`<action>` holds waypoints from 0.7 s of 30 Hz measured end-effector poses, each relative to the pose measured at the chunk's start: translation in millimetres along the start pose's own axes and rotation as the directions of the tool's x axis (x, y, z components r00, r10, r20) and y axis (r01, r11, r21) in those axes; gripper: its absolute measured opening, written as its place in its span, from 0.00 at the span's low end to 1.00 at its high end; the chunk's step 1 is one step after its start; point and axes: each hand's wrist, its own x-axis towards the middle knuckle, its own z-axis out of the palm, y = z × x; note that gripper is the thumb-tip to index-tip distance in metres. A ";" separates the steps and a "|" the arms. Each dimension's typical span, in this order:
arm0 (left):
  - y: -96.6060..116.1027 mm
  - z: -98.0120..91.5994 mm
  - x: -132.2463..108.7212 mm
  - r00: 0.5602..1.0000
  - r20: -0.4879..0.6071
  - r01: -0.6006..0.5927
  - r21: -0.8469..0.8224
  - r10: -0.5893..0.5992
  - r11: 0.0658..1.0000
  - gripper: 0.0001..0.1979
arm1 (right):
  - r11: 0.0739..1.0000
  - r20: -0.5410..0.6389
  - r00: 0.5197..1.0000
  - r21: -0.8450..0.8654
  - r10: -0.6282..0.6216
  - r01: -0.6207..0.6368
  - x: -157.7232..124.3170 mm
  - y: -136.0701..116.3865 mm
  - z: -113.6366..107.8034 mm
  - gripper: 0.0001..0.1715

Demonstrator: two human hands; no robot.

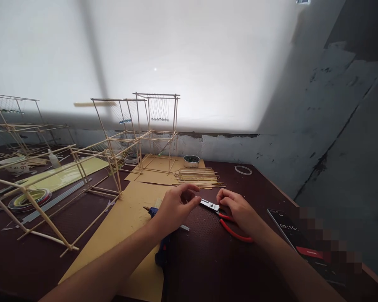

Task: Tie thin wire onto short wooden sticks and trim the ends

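Observation:
My left hand (180, 207) is raised over the table with thumb and fingers bent together at the tips. My right hand (237, 207) faces it, fingers curled into a pinch. Anything thin between the fingertips is too small to make out. Red-handled scissors (210, 204) lie below and between the hands, blades pointing at my left fingertips. The right hand partly covers their handles. A blue glue gun (160, 253) lies under my left forearm, partly hidden, with a short whitish stick (184, 227) beside it.
Stick frames (157, 134) with hanging glass beads stand behind; another frame (53, 222) fills the left. Loose sticks (197, 177) and a bowl (191, 161) lie ahead. A phone (288, 230) showing a timer lies right. Tape rolls (30, 199), a cup (14, 165) and tan board (113, 243) are leftward.

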 end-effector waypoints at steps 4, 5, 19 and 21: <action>1.6 2.4 -1.6 1.000 -0.001 0.007 -0.015 -0.007 1.000 0.10 | 0.998 0.014 1.000 0.065 -0.011 0.010 -4.4 -3.9 7.7 0.09; 2.0 2.4 -1.7 1.000 -0.002 0.006 -0.017 -0.006 1.000 0.10 | 0.997 0.014 1.000 0.074 -0.014 0.013 -4.9 -3.7 8.8 0.09; 1.7 0.4 0.2 0.998 -0.043 -0.045 0.027 0.046 0.999 0.08 | 0.990 0.013 0.998 0.132 -0.059 0.057 -2.6 3.5 16.0 0.12; 0.7 0.2 0.7 0.999 -0.043 -0.032 0.025 0.033 0.999 0.08 | 0.977 0.045 0.999 0.211 -0.019 0.009 -1.6 6.3 15.8 0.15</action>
